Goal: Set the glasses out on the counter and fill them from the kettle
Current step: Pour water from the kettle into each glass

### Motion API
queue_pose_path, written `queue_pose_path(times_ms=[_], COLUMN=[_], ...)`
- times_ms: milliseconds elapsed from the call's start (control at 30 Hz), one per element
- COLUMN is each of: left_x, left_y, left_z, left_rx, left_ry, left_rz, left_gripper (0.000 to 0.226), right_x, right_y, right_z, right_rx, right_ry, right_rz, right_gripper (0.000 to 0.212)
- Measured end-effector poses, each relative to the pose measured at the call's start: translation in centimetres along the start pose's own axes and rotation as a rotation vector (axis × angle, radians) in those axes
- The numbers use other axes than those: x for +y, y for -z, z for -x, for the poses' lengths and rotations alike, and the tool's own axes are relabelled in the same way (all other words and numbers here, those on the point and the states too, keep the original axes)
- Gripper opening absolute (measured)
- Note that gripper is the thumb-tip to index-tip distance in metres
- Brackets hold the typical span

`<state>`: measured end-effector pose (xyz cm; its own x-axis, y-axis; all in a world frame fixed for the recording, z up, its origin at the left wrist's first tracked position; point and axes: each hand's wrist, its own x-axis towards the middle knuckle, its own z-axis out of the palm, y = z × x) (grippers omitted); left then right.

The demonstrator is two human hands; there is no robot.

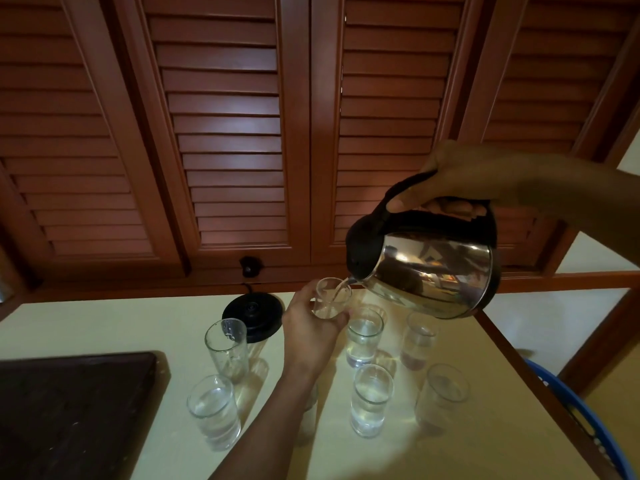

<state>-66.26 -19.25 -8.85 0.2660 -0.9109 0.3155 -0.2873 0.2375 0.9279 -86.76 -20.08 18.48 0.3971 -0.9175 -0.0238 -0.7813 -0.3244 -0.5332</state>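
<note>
Between the curled fingers and thumb of the left hand (311, 329) sits the held glass (331, 298), small and clear, tilted toward the spout. Just right of those fingers the steel kettle (434, 271) hangs tipped, its black spout at the glass's rim, and a thin stream of water runs in. From above, the right hand (464, 178) is clenched round the kettle's black handle, with the thumb laid along its front.

Just beyond the left fingertips, on the pale counter (485, 445), the middle-back glass (364, 336) stands with water in it. The middle-front glass (371, 398), also filled, stands nearer the camera. Farther right of the fingertips are 2 more, the right-back glass (419, 344) and the right-front glass (446, 393); how full they are is hard to tell.

On the knuckle side of the left hand the tall glass (227, 348) looks empty, and the front-left glass (214, 410) holds water. Near the knuckles lies the black kettle base (254, 315). Well left of them is a dark tray (69, 410). A blue basket (588, 427) shows beyond the counter's right edge, and louvred wooden doors (225, 133) fill the back.
</note>
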Motion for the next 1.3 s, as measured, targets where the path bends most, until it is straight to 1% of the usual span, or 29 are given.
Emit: queue_pose_path(times_ms=[233, 367, 533, 600, 733, 900, 1133, 1300], left_x=[0.20, 0.23, 0.40, 0.37, 0.17, 0.31, 0.21, 0.11], left_y=[0.17, 0.22, 0.35, 0.31, 0.22, 0.27, 0.22, 0.22], left_z=[0.15, 0.19, 0.20, 0.16, 0.15, 0.19, 0.07, 0.05], left_rx=[-0.001, 0.004, 0.001, 0.002, 0.002, 0.007, 0.015, 0.010], left_ry=[0.000, -0.010, -0.033, -0.042, -0.029, -0.046, -0.039, -0.020], left_rz=[0.001, 0.005, 0.016, 0.016, 0.025, 0.034, 0.017, 0.029], left_gripper=[0.050, 0.050, 0.053, 0.054, 0.050, 0.055, 0.055, 0.053], right_x=[-0.48, -0.53, -0.74, -0.78, -0.71, -0.75, -0.88, -0.87], right_y=[-0.32, -0.20, -0.27, -0.27, -0.37, -0.42, -0.45, -0.52], right_z=[-0.08, 0.03, -0.21, -0.35, -0.49, -0.30, -0.47, -0.68], right_rx=[-0.044, -0.009, -0.022, -0.020, -0.030, -0.028, -0.036, -0.027], right_ry=[0.011, -0.018, -0.009, -0.014, -0.008, -0.033, -0.038, -0.033], right_rz=[-0.100, 0.031, 0.003, 0.020, -0.023, 0.062, 0.080, 0.084], right_gripper=[0.036, 0.051, 0.044, 0.046, 0.043, 0.053, 0.056, 0.048])
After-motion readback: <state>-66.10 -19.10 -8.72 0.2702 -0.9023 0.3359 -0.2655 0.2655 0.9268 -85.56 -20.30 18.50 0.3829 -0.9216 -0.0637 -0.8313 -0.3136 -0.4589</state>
